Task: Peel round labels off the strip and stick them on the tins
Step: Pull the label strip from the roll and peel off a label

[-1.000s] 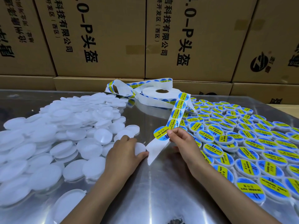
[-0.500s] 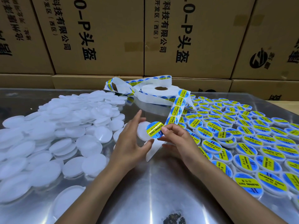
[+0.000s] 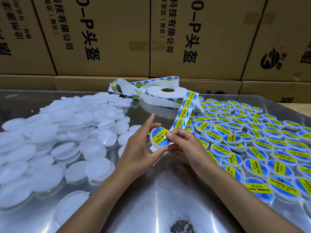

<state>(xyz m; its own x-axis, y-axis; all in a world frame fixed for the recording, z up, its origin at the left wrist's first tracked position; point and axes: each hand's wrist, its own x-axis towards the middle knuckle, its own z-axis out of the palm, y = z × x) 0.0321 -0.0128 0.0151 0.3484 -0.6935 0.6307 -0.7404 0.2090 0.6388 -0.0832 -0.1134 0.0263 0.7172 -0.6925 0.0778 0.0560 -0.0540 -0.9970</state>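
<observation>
- The left hand (image 3: 139, 148) is gripping a round white tin (image 3: 159, 138) by its rim, thumb under the near edge and fingers stretching up behind it, holding it tilted above the counter (image 3: 151, 190).
- The right hand (image 3: 185, 143) is pressing its thumb and fingertips onto a blue-and-yellow label (image 3: 159, 136) that is lying on the tin's face; its other fingers are curling below.
- The label strip (image 3: 184, 113) is hanging just behind the right hand, running back to a white roll (image 3: 165, 91) that is lying flat at the far side of the counter.
- A heap of plain white tins (image 3: 58, 132) is lying to the left of the hands.
- Labelled tins (image 3: 252, 148) are lying in overlapping rows to the right.
- Cardboard boxes (image 3: 109, 39) with black print are standing stacked behind the counter.
</observation>
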